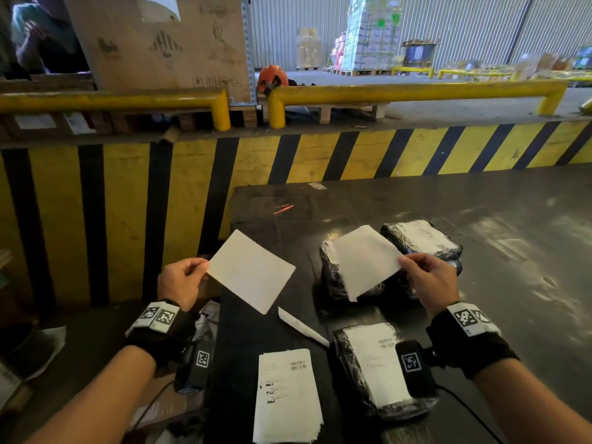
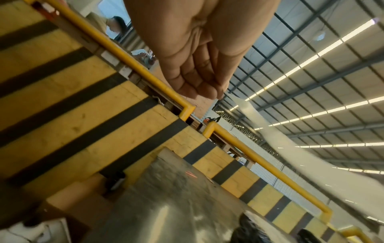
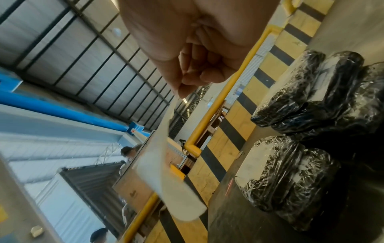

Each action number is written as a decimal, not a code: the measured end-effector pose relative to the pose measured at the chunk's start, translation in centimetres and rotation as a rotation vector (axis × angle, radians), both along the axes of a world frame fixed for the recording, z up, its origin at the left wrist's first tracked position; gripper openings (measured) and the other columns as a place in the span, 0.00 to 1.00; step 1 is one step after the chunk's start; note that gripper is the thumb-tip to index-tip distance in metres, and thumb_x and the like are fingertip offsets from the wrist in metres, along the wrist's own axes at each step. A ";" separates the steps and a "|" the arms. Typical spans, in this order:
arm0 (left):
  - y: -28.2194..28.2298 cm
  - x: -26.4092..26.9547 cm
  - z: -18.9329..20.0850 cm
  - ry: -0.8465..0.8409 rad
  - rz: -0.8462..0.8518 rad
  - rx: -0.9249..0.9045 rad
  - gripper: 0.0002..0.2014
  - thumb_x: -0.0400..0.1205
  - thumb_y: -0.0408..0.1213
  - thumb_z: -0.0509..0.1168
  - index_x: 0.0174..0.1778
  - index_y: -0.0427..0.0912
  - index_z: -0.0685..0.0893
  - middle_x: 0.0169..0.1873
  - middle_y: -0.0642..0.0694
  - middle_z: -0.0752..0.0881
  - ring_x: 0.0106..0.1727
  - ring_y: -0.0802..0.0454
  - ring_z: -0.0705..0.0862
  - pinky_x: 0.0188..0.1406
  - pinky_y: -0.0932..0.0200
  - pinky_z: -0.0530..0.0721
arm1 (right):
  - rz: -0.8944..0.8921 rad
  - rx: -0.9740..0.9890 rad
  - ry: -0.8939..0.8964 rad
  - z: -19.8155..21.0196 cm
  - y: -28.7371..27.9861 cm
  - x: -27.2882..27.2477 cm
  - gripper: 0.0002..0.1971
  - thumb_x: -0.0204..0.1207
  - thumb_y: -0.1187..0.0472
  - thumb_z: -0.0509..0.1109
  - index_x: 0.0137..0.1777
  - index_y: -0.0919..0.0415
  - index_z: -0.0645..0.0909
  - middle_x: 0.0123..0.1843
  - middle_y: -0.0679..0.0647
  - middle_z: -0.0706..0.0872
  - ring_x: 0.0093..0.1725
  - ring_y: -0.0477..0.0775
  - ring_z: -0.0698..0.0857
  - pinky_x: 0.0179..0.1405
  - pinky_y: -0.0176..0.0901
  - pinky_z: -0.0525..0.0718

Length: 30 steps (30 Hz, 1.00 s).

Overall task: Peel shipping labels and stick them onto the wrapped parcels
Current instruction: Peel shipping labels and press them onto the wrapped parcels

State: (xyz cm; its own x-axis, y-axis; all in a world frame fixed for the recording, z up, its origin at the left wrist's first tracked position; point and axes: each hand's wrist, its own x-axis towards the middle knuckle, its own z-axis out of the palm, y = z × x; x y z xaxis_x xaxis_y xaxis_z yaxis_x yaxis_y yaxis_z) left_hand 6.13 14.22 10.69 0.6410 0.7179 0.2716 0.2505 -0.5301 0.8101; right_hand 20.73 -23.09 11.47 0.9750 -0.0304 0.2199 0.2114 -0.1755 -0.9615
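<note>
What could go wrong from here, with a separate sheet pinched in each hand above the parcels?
1. The right hand pinches its sheet by one corner only; hanging loosely over the black wrapped parcel, it could sag and touch down crooked or creased.
2. The left hand holds the other sheet beyond the table edge; if dropped, it probably lands on the floor.
3. The parcel's film looks wrinkled, so a label may bond poorly.
</note>
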 end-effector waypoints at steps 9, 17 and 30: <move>-0.5 -0.8 0.5 0.072 -0.020 0.090 0.09 0.80 0.34 0.67 0.52 0.36 0.88 0.45 0.44 0.88 0.47 0.49 0.83 0.50 0.55 0.80 | 0.250 -0.520 -0.080 -1.2 7.9 0.8 0.04 0.72 0.58 0.73 0.42 0.59 0.87 0.40 0.55 0.89 0.42 0.54 0.85 0.48 0.43 0.81; -1.8 -2.4 -0.8 0.128 0.017 0.047 0.09 0.80 0.33 0.67 0.52 0.35 0.88 0.45 0.39 0.90 0.46 0.48 0.86 0.47 0.60 0.80 | 0.531 -0.986 0.083 -7.8 15.8 0.2 0.11 0.75 0.59 0.68 0.53 0.60 0.87 0.56 0.60 0.89 0.58 0.59 0.86 0.51 0.39 0.80; -7.0 -2.2 0.7 0.049 0.007 -0.062 0.08 0.80 0.34 0.67 0.52 0.38 0.88 0.46 0.43 0.89 0.48 0.51 0.87 0.49 0.61 0.85 | 0.546 -0.571 -0.251 -4.1 15.7 -2.8 0.06 0.71 0.59 0.75 0.46 0.60 0.87 0.38 0.53 0.89 0.36 0.46 0.83 0.37 0.23 0.73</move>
